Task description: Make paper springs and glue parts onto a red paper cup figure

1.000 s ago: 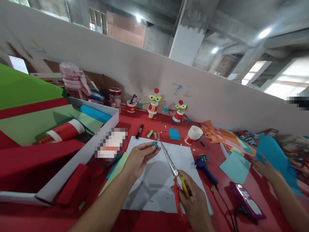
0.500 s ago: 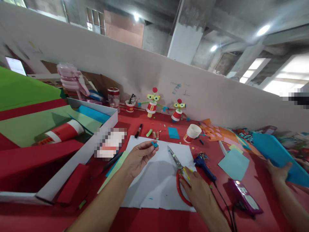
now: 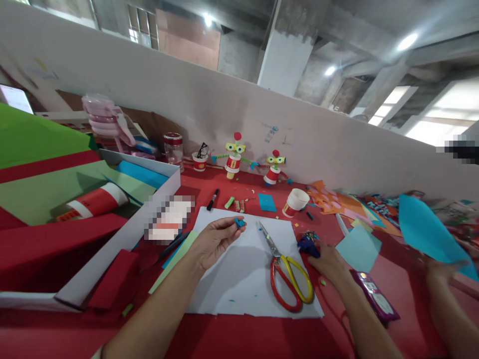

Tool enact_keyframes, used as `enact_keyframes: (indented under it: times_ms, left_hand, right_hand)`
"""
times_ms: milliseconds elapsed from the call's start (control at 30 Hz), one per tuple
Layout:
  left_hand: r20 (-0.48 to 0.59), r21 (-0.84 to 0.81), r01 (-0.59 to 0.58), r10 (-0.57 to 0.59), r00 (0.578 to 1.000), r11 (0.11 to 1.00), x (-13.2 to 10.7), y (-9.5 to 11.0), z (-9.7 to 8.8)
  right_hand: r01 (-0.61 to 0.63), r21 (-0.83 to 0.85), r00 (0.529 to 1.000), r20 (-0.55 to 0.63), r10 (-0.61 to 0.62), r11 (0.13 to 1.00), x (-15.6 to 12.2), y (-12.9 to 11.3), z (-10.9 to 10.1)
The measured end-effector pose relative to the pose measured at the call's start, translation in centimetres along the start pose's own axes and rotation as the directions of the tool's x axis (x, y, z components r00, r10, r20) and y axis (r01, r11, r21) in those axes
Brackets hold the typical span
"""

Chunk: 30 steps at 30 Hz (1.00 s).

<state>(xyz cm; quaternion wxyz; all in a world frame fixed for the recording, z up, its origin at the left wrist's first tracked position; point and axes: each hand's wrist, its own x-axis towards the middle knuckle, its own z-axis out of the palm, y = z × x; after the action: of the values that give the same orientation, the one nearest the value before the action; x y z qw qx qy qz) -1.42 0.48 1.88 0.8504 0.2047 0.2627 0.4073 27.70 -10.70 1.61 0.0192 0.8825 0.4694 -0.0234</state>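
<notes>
My left hand [image 3: 215, 239] hovers over the white sheet [image 3: 239, 289] and pinches a small folded blue paper piece [image 3: 239, 222] between thumb and fingertips. A pair of scissors with red and yellow handles [image 3: 286, 274] lies flat on the sheet, free of any hand. To their right, my right hand [image 3: 329, 262] has its fingers closed on the dark blue glue gun [image 3: 307, 243] on the red table.
Another person's hand [image 3: 443, 269] at the right edge lifts a blue paper sheet [image 3: 426, 232]. A purple device [image 3: 372, 294] lies by my right forearm. A paper cup [image 3: 295, 202], two cup robots [image 3: 234, 162], a black marker [image 3: 213, 198] and a white box of coloured sheets [image 3: 123, 239] surround the sheet.
My right hand laid the scissors down on the white sheet, let go and moved right onto the glue gun. The other person's hand picked up a blue sheet and lifted it.
</notes>
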Motion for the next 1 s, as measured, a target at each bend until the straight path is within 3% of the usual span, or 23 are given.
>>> enact_keyframes:
  times_ms: [100,167,267,333,400,567,767,1000]
  left_hand:
    - [0.012,0.001,-0.007,0.006,1.000,1.000,0.1,-0.1,-0.2]
    - [0.020,0.005,-0.025,0.025,0.999,1.000,0.1,-0.1,-0.3]
    - [0.025,0.020,-0.054,0.053,0.998,0.998,0.2,-0.3,-0.5]
    - [0.025,0.035,-0.061,0.060,0.998,0.998,0.3,-0.4,-0.6]
    - [0.027,0.052,-0.064,0.063,0.998,0.997,0.3,-0.5,-0.6]
    - [0.057,0.092,-0.071,0.066,0.996,0.993,0.1,-0.4,-0.5]
    - [0.096,0.117,-0.090,0.079,0.992,0.989,0.1,-0.5,-0.5]
    - [0.111,0.140,-0.092,0.076,0.991,0.986,0.0,-0.6,-0.5]
  right_hand:
    - [-0.080,0.029,0.986,-0.144,0.083,0.996,-0.6,-0.2,-1.1]
    - [-0.094,0.141,0.960,-0.250,0.127,0.986,-1.8,-0.2,-2.2]
    - [0.071,0.443,0.937,-0.337,0.092,0.894,-4.8,-1.0,-3.7]
    - [0.198,0.653,0.965,-0.262,-0.026,0.731,-7.2,-2.3,-4.3]
    - [0.259,0.772,0.964,-0.167,-0.208,0.580,-9.4,-4.0,-4.3]
    - [0.243,0.891,0.942,-0.123,-0.312,0.383,-11.6,-8.0,-3.4]
    - [0.230,0.906,0.943,-0.117,-0.312,0.356,-11.3,-9.5,-3.3]
    - [0.260,0.879,0.942,-0.140,-0.304,0.399,-11.0,-10.0,-2.6]
